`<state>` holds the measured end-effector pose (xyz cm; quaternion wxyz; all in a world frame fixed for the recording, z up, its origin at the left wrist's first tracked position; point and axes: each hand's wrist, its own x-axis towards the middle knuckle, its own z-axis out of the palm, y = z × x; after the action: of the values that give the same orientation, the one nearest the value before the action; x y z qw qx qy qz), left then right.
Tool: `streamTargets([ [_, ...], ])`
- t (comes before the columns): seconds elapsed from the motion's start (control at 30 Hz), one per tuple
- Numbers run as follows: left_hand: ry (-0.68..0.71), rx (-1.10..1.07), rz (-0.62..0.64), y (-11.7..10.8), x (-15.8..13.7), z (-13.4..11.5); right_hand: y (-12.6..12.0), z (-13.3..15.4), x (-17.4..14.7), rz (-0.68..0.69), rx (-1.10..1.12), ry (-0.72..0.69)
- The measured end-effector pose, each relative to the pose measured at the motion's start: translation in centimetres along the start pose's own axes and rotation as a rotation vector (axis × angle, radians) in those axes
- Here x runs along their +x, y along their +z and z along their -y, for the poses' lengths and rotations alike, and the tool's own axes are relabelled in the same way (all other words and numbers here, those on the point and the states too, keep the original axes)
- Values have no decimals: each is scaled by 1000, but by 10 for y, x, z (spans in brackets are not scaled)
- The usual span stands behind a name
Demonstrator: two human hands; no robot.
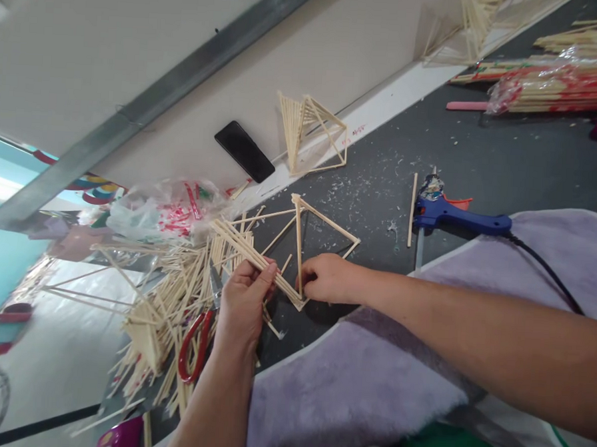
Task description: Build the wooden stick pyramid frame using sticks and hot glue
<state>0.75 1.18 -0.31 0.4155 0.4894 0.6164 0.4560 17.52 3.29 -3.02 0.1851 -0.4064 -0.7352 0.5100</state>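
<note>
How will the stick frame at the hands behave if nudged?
Probably light for its size: the stick frame is slender and mostly open space. Likely stiffer along the side the left hand grips, where several sticks lie together. Corners may be fragile, since only slim ends meet there.

- Over there on the table (496, 167), I have the stick frame (298, 247) before me.
- Left of it I see the stick pile (185, 291), the cutters (202, 338) on its near side.
- Behind it, by the wall (383, 34): the phone (245, 151), then a second frame (292, 133) to its right.
- To my right, the glue gun (436, 214), a single stick (412, 209) just left.
- Behind the gun, bagged sticks (560, 92).
</note>
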Motion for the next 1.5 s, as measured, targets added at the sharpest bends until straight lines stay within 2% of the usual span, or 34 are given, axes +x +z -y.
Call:
streamTargets([
  [0.1,-6,-4,-3,0,-1,1,-2,2,-2,2,-18,9],
  [0.23,10,-1,-7,-1,-1,1,3,5,-3,-69,-120,-41],
  [0.43,-24,-16,-15,-1,0,0,17,5,-3,-175,-162,-18],
  [0.73,-77,-69,26,-3,5,-10,13,9,-8,-153,-195,-16],
  [1.0,-4,-148,14,-12,21,-29,13,10,-7,-142,-205,-33],
  [1.5,18,-252,35,-12,22,-24,17,4,-4,-164,-173,-40],
])
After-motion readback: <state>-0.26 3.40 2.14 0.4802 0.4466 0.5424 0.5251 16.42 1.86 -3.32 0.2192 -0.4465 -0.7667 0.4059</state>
